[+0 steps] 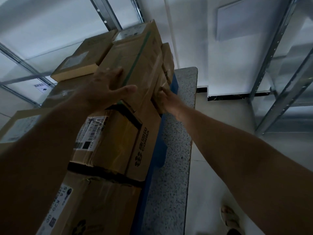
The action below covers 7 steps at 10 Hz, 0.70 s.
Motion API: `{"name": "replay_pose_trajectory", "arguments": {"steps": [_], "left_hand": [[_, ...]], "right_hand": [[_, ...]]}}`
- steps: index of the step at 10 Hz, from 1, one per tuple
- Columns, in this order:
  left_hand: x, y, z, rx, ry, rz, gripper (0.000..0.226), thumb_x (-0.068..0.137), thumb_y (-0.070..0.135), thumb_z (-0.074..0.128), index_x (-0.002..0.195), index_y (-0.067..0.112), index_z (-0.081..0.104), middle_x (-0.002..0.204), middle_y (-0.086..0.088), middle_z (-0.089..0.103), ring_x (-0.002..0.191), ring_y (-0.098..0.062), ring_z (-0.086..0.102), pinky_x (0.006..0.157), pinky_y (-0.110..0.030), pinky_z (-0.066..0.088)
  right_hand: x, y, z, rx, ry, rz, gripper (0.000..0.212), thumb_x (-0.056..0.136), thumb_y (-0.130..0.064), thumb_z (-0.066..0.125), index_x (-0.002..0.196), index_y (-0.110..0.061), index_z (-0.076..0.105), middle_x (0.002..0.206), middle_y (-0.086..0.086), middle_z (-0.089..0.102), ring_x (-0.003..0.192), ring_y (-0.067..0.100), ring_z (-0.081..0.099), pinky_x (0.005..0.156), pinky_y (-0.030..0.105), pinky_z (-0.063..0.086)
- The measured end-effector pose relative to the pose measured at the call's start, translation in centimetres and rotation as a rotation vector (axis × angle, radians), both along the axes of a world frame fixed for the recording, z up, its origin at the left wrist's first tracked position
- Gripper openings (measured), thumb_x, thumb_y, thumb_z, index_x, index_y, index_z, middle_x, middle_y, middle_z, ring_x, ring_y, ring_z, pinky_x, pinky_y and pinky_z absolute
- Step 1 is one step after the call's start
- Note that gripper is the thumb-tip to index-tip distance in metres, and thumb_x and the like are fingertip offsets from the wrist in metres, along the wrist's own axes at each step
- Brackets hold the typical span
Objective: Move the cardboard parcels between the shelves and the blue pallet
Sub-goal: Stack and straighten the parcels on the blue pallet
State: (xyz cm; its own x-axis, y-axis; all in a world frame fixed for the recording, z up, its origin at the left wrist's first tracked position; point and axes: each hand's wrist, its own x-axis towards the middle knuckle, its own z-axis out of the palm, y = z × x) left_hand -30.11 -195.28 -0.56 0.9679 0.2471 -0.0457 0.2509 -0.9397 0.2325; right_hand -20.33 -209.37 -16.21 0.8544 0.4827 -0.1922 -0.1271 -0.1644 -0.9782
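Parcels (108, 143) sit stacked on the blue pallet (171, 92), several already there. Left hand (108, 87) lies flat, fingers straight, on the top box (135, 61); right hand (166, 100) grips its side. Shelves (288, 68) look bare; whether more remain, can't tell.

Dim, bluish light throughout; forearms in deep shadow, slight motion blur, straight lines bowed at the edges.

Brown taped cardboard parcels (135, 65) lie stacked close together on the blue pallet (162, 150)
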Motion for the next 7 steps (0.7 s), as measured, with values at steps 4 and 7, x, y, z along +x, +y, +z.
{"name": "replay_pose_trajectory", "arguments": {"steps": [4,7], "left_hand": [[-1.7,-0.1,0.0,-0.035,-0.051,-0.029,0.071,0.086,0.048,0.052,0.147,0.022,0.026,0.154,-0.002,0.024,0.141,-0.018,0.020,0.105,-0.021,0.018],[-2.3,0.9,0.1,0.006,-0.001,-0.018,0.074,0.085,0.058,0.049,0.148,0.026,0.025,0.155,-0.001,0.024,0.142,-0.021,0.020,0.112,-0.033,0.015]], "right_hand": [[-2.9,-0.2,-1.1,0.107,0.053,-0.128,0.055,0.098,-0.039,0.044,0.148,-0.021,0.030,0.144,0.001,0.044,0.131,0.018,0.042,0.104,0.030,0.037],[-12.1,1.3,-2.1,0.161,0.122,-0.018,0.053,0.098,-0.050,0.036,0.138,-0.019,0.025,0.131,0.005,0.047,0.118,0.022,0.049,0.090,0.034,0.047]]}}
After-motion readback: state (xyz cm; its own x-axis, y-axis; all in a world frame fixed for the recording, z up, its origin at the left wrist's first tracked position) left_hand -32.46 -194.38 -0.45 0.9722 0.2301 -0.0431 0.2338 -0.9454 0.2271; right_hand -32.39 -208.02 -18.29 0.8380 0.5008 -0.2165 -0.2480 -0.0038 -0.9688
